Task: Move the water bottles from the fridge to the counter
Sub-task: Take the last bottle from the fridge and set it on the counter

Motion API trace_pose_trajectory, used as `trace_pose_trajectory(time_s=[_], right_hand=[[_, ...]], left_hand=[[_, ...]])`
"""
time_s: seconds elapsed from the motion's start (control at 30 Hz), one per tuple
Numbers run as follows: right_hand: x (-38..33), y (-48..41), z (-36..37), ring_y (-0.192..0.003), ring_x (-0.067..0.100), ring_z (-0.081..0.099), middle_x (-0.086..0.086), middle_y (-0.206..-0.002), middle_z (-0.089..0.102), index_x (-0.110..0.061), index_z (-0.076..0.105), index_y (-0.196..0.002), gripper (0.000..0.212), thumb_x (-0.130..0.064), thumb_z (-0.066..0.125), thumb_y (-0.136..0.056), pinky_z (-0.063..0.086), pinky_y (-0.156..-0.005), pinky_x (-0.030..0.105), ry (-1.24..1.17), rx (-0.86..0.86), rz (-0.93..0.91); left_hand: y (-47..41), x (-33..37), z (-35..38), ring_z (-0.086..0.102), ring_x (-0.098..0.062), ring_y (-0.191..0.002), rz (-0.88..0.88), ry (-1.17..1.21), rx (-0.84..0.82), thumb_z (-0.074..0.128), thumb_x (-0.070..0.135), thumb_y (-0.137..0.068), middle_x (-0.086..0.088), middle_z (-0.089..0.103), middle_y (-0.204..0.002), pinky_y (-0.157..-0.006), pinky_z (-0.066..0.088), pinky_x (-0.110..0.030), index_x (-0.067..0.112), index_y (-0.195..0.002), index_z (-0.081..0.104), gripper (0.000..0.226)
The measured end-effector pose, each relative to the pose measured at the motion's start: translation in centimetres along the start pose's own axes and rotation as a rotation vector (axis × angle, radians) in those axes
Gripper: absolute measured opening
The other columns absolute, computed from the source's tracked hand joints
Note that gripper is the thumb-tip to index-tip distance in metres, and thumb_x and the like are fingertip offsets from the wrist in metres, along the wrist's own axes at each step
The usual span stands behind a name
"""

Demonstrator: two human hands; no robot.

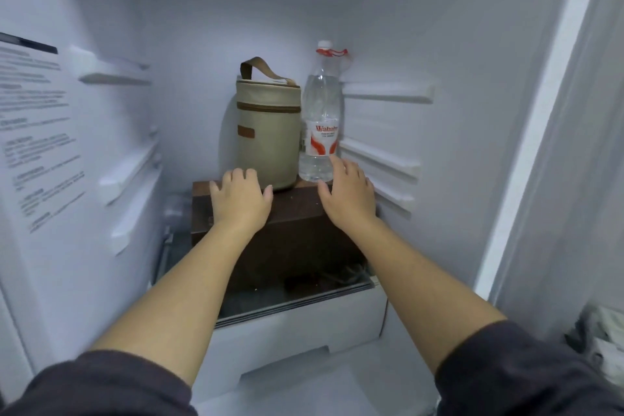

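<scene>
The right hand (pixel 347 191) and left hand (pixel 239 199) are spread and empty, the right just beside the clear plastic water bottle (pixel 319 118).

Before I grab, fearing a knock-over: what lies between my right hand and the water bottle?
Nothing: in the head view, the right hand sits directly beside the water bottle.

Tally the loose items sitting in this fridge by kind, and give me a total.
Water bottle: 1
Beige zip bag: 1
Dark brown box: 1
Total: 3
A blurred clear shape left of the box is not counted.
</scene>
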State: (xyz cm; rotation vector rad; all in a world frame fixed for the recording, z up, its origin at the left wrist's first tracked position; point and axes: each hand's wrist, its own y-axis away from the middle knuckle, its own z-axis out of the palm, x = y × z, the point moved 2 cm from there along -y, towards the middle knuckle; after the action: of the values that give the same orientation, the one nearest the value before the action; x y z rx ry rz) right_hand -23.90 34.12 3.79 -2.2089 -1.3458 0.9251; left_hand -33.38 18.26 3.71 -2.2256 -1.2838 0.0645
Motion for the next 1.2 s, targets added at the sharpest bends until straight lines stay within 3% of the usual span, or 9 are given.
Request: trace_pose_trajectory(time_s=[0.17, 0.43, 0.6, 0.67, 0.77, 0.9, 1.07, 1.2], right_hand=[[0.5, -2.1, 1.2, -0.137, 0.022, 0.042, 0.004, -0.148, 0.044, -0.021, 0.035, -0.148, 0.055, -0.035, 0.053, -0.098, 0.038, -0.112, 0.045, -0.001, 0.009, -0.054], [0.0, -11.5, 0.0, -0.116, 0.029, 0.056, 0.01, -0.134, 0.051, -0.017, 0.036, -0.146, 0.061, -0.038, 0.06, -0.094, 0.052, -0.095, 0.046, -0.165, 0.045, 0.142], [-1.5, -17.6, -1.6, -0.125, 0.035, 0.052, 0.015, -0.143, 0.048, -0.011, 0.03, -0.149, 0.071, -0.04, 0.062, -0.092, 0.048, -0.098, 0.041, -0.334, 0.093, 0.213], [-2.3, -19.3, -1.7, -0.125, 0.036, 0.051, 0.017, -0.142, 0.046, -0.01, 0.031, -0.148, 0.071, -0.04, 0.064, -0.092, 0.042, -0.088, 0.033, -0.377, 0.091, 0.25], [-3.8, -20.6, -1.6, -0.123, 0.035, 0.05, 0.017, -0.142, 0.042, -0.012, 0.032, -0.144, 0.069, -0.043, 0.065, -0.091, 0.041, -0.081, 0.034, -0.343, 0.114, 0.317], [-4.8, -21.8, -1.4, -0.134, 0.034, 0.04, 0.014, -0.148, 0.04, -0.009, 0.029, -0.145, 0.074, -0.043, 0.065, -0.09, 0.043, -0.097, 0.041, -0.274, 0.168, 0.339], [-4.3, -21.9, -2.1, -0.128, 0.033, 0.049, 0.012, -0.144, 0.045, -0.011, 0.031, -0.144, 0.077, -0.043, 0.071, -0.086, 0.041, -0.079, 0.036, -0.282, 0.141, 0.322], [-4.2, -20.7, -3.5, -0.123, 0.033, 0.051, 0.01, -0.137, 0.051, -0.012, 0.039, -0.14, 0.069, -0.044, 0.068, -0.086, 0.042, -0.081, 0.036, -0.211, 0.208, 0.26]], left_hand=[[0.3, -0.2, 0.4, 0.049, -0.026, -0.118, -0.006, 0.035, 0.03, 0.041, 0.041, -0.098, -0.008, 0.055, -0.123, -0.104, 0.037, -0.048, 0.012, -0.126, 0.05, 0.042], [0.0, -0.1, 0.8, 0.046, -0.024, -0.122, -0.023, 0.068, 0.009, 0.044, 0.041, -0.097, -0.007, 0.052, -0.129, -0.106, 0.035, -0.044, 0.014, -0.133, 0.044, 0.045], [-0.4, -0.2, 1.1, 0.046, -0.023, -0.122, -0.047, 0.081, 0.005, 0.045, 0.043, -0.096, -0.005, 0.051, -0.129, -0.106, 0.036, -0.044, 0.015, -0.131, 0.043, 0.045], [-0.5, -0.2, 1.1, 0.046, -0.023, -0.122, -0.051, 0.078, 0.014, 0.045, 0.043, -0.096, -0.005, 0.051, -0.129, -0.106, 0.036, -0.043, 0.016, -0.132, 0.043, 0.045], [-0.6, -0.2, 1.2, 0.045, -0.022, -0.123, -0.053, 0.087, 0.03, 0.046, 0.043, -0.096, -0.004, 0.049, -0.13, -0.107, 0.036, -0.041, 0.016, -0.133, 0.041, 0.046], [-0.7, -0.3, 1.3, 0.045, -0.02, -0.123, -0.043, 0.106, 0.043, 0.046, 0.043, -0.096, -0.002, 0.049, -0.13, -0.106, 0.036, -0.039, 0.018, -0.133, 0.041, 0.045], [-0.8, -0.4, 1.4, 0.045, -0.02, -0.122, -0.04, 0.119, 0.052, 0.046, 0.043, -0.096, -0.002, 0.049, -0.129, -0.105, 0.036, -0.039, 0.018, -0.132, 0.041, 0.044], [-0.8, -0.3, 1.4, 0.046, -0.02, -0.122, -0.034, 0.107, 0.041, 0.046, 0.043, -0.096, -0.002, 0.05, -0.129, -0.104, 0.037, -0.039, 0.018, -0.132, 0.041, 0.044]])
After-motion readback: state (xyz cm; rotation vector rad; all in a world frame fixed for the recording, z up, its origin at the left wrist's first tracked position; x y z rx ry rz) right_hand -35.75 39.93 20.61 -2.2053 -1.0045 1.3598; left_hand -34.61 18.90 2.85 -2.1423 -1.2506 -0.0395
